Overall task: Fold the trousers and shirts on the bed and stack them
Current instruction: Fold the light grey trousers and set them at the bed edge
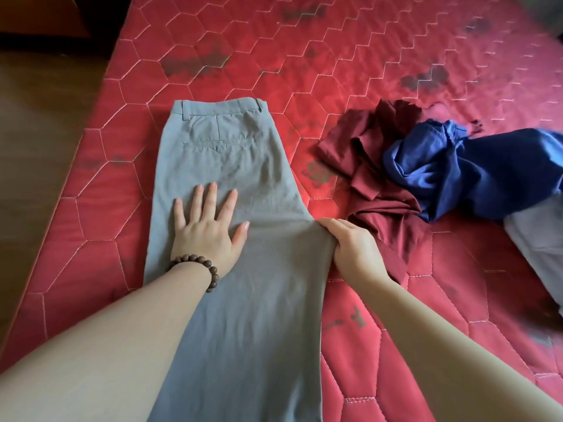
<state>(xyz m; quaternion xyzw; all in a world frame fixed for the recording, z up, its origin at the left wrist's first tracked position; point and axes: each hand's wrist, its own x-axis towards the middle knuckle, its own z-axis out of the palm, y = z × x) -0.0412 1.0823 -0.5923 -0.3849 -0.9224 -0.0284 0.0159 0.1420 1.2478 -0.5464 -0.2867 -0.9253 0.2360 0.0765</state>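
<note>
The grey trousers (231, 226) lie lengthwise on the red bed (380, 71), waistband far from the person, legs one over the other. The left hand (207, 226) presses flat on them, fingers spread; the right hand (350, 242) pinches their right edge at the crotch. That point wants tucking in straight (the maroon shirt (374, 166) lies just right of the trousers), with the left palm anchoring the cloth.

- grey trousers (243, 208) laid flat on the red bed (365, 71), folded lengthwise, waistband at the far end, back pocket facing up
- maroon shirt (374, 166) crumpled just right of the trousers
- blue shirt (475, 172) bunched up, overlapping the maroon one's right side
- pale grey garment (539, 248) further right, partly cut off
</note>
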